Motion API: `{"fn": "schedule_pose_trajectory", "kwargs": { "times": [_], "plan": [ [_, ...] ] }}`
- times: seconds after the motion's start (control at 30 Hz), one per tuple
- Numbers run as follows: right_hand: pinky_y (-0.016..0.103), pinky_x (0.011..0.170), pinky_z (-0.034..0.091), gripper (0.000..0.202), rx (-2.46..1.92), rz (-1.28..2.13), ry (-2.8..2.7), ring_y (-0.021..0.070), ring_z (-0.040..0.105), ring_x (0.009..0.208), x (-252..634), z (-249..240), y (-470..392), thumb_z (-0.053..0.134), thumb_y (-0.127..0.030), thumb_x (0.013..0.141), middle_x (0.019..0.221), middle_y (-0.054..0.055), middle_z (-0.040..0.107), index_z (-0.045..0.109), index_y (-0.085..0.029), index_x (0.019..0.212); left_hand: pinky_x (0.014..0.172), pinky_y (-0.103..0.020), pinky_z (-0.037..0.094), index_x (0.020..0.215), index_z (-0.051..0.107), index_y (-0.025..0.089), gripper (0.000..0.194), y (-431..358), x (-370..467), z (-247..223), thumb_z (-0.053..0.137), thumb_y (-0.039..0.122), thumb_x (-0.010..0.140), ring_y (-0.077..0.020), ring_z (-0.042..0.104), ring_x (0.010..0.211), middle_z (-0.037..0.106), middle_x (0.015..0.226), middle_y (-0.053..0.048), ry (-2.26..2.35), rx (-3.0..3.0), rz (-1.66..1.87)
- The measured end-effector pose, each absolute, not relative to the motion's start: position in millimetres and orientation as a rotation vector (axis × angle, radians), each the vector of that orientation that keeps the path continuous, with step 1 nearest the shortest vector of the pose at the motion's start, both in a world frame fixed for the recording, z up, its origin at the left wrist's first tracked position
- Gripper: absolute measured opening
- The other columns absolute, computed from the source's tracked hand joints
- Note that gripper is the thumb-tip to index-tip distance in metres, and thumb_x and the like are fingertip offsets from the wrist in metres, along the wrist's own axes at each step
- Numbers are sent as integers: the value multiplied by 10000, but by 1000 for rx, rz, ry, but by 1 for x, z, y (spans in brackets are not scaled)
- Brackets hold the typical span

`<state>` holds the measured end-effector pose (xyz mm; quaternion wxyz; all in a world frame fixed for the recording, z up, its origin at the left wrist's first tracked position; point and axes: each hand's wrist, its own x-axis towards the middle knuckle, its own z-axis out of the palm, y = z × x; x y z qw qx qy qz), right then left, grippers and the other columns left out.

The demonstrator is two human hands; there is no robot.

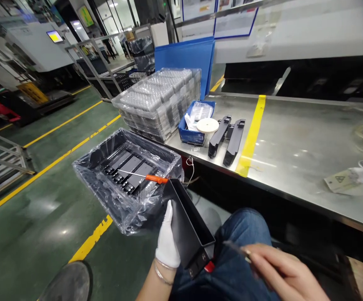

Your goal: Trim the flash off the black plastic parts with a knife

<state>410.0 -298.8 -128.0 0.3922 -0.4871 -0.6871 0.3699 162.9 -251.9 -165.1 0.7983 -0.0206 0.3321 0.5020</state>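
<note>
Gloved in white, the left hand wraps the side of a long black plastic housing, an open trough-shaped part propped over the lap with its far end pointing toward the bin. Beside it the bare right hand is curled around a thin tool, pinched in the fingertips; the tool is blurred and I cannot tell what kind it is. A small red piece shows at the housing's near end. Judging from this, the step in hand is working on or checking that near end, and the next move calls for steadying the housing while the tool tip meets it.

Just beyond, a bag-lined bin on the floor holds more black parts, with an orange-handled screwdriver lying across them. Farther off, on the steel table, two black housings lie side by side near a yellow stripe, next to a blue tray with a white disc. Behind that stand stacked clear blister trays.
</note>
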Motion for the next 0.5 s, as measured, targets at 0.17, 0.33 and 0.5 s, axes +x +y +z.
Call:
{"fn": "schedule_pose_trajectory", "kwargs": {
  "times": [0.17, 0.33, 0.5],
  "plan": [
    [114, 639, 554, 332, -1183, 1092, -1894, 104, 721, 633, 390, -118, -304, 550, -424, 1007, 710, -34, 748, 747, -267, 789, 924, -331, 579, 1091, 765, 152, 585, -251, 159, -161, 416, 612, 999, -204, 753, 890, 793, 1005, -72, 611, -344, 976],
    [121, 673, 563, 330, -1144, 1055, -1971, 116, 742, 688, 392, -115, -304, 590, -486, 985, 756, -24, 770, 767, -275, 805, 854, -384, 603, 1079, 760, 150, 558, -252, 157, -161, 432, 593, 998, -248, 756, 898, 790, 1003, -97, 661, -338, 1009],
    [121, 649, 545, 291, -1091, 1231, -1983, 94, 709, 639, 394, -122, -306, 573, -382, 1004, 709, -43, 738, 730, -260, 792, 911, -319, 585, 1044, 766, 164, 453, -255, 153, -168, 562, 559, 956, -189, 750, 890, 795, 988, -50, 637, -260, 1004]
  ]
}}
